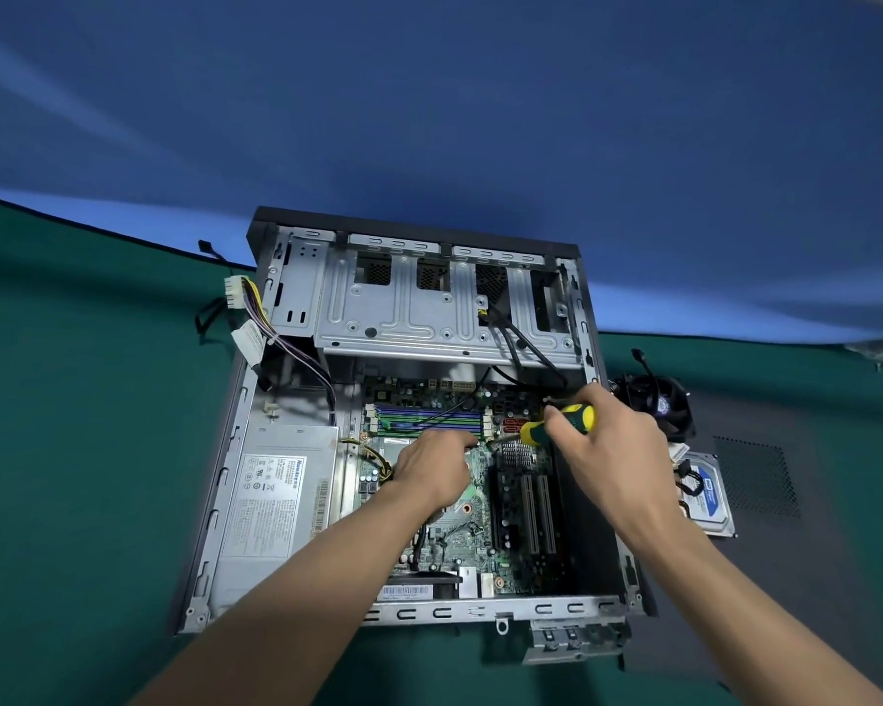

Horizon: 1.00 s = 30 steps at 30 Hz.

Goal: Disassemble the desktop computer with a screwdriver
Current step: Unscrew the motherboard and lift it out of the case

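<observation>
An open desktop computer case (pixel 327 298) lies flat on the green counter (pixel 82 400). The right hand (pixel 607 440) holds a yellow-and-green screwdriver (pixel 556 425) in a closed grip, tip angled onto the motherboard (pixel 480 532). The left hand (pixel 434 471) rests there, fingers curled; whether it holds anything is unclear. A slipping tip could gouge the board, or a freed screw could drop among the parts.
</observation>
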Each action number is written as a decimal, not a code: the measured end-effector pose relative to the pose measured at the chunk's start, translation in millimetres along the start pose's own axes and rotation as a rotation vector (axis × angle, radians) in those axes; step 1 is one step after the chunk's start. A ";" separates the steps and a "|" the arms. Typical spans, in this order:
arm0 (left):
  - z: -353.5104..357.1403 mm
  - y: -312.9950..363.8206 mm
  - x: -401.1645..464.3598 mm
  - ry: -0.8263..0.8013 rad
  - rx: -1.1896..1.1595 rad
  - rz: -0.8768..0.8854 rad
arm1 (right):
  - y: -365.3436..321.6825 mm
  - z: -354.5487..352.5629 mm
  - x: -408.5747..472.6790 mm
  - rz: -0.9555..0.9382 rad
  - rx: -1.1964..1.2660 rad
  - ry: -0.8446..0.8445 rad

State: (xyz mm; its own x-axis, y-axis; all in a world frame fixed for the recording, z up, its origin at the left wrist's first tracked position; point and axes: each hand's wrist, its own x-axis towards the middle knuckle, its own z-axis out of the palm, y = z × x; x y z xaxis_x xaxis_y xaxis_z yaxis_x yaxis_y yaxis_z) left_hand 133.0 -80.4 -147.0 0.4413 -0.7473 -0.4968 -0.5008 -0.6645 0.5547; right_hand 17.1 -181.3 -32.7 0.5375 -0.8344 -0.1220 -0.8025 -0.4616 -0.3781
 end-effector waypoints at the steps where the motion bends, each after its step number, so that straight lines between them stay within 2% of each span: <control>1: 0.0 0.1 -0.1 -0.002 0.003 0.002 | 0.0 0.9 0.1 0.003 0.002 0.004; 12: 1.6 0.2 -0.1 -0.007 0.004 0.002 | -0.8 0.8 -0.6 0.009 -0.053 0.067; 17: 4.5 0.4 -1.5 0.002 0.011 -0.022 | -15.3 -3.1 7.9 0.055 -0.208 0.054; 24: 7.1 1.4 -3.6 0.037 0.037 0.008 | -50.9 -18.8 40.3 0.184 -0.491 -0.161; 27: 6.7 1.0 -3.6 0.064 0.054 0.010 | -65.0 -18.6 42.7 0.133 -0.402 -0.247; 30: 6.1 1.1 -5.8 0.068 0.070 0.019 | -70.3 -25.8 46.3 0.044 -0.371 -0.420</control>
State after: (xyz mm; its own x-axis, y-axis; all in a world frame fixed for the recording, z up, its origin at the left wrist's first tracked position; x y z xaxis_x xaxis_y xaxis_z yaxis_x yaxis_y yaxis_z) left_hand 125.3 -76.8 -147.5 0.4800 -0.7597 -0.4387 -0.5588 -0.6503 0.5146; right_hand 91.7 -195.2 11.9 0.4976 -0.6985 -0.5142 -0.8230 -0.5674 -0.0258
